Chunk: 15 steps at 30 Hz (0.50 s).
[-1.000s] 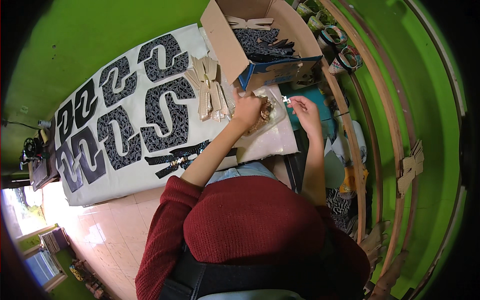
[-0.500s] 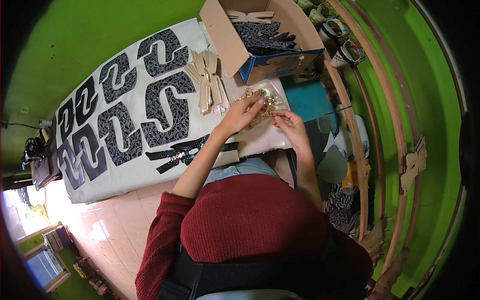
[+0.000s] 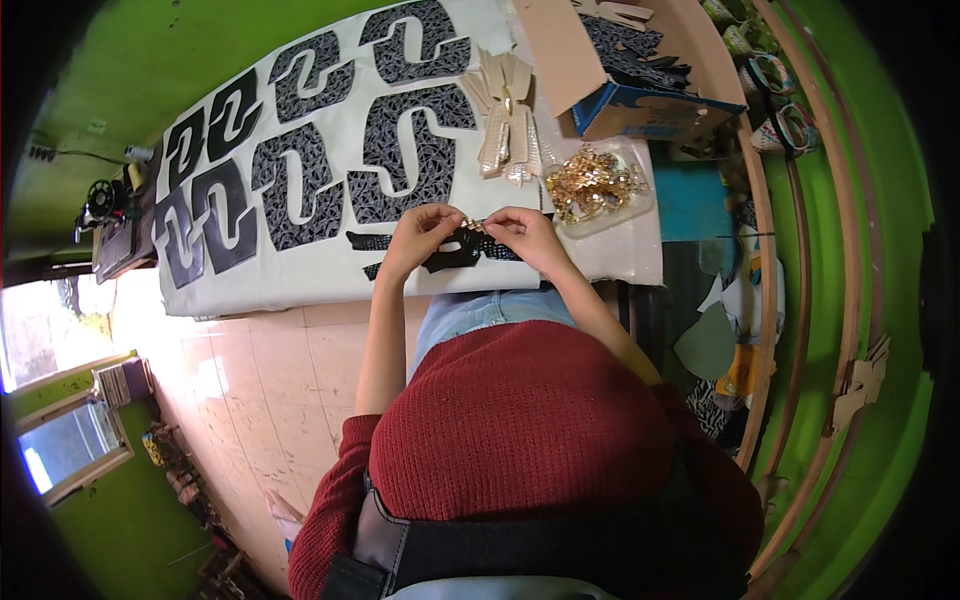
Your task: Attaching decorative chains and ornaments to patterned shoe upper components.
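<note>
My left hand point(image 3: 424, 240) and my right hand point(image 3: 526, 238) are close together near the front edge of the table. Between their fingertips they pinch a small gold metal ornament point(image 3: 471, 226), one end in each hand. Right beneath it lies a stack of black, shiny textured strap pieces point(image 3: 455, 252), partly covered by the hands. To the right stands a shallow clear plastic tub point(image 3: 622, 222) heaped with gold metal ornaments point(image 3: 592, 186). Beyond the hands, a bundle of beige straps point(image 3: 505, 135) is gathered at its middle by a gold piece.
Several black patterned S-shaped cut pieces point(image 3: 297, 195) lie in rows on the white-covered table point(image 3: 330, 280). At the back right, an opened cardboard box point(image 3: 690, 110) holds more dark and beige pieces. Wooden rails point(image 3: 762, 300) run along the right side. A sewing machine point(image 3: 105, 200) stands far left.
Both hands have moved left and nearer, from over the gold heap to above the black straps. The gold ornament now shows between their fingertips, and the plastic tub is uncovered. The view has shifted.
</note>
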Each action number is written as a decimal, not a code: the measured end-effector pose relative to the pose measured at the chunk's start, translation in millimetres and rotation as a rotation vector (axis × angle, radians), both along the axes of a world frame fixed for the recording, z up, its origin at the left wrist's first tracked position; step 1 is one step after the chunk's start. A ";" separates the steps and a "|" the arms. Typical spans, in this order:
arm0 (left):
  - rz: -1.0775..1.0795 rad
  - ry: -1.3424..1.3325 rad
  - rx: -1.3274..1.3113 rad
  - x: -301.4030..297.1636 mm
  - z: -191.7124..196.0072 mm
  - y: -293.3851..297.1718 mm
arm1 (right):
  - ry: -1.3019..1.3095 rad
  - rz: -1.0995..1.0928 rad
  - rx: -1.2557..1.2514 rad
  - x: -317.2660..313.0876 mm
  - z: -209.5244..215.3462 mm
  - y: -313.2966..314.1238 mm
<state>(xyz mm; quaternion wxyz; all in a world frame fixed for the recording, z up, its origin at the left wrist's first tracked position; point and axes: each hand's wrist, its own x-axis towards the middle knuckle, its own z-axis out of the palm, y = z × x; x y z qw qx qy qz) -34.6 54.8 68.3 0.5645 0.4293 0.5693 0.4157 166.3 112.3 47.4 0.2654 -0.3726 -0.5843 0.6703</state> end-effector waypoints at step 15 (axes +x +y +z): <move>0.130 0.015 -0.127 1.6 -22.0 -14.7 | -0.317 0.063 0.151 -9.9 -14.8 9.5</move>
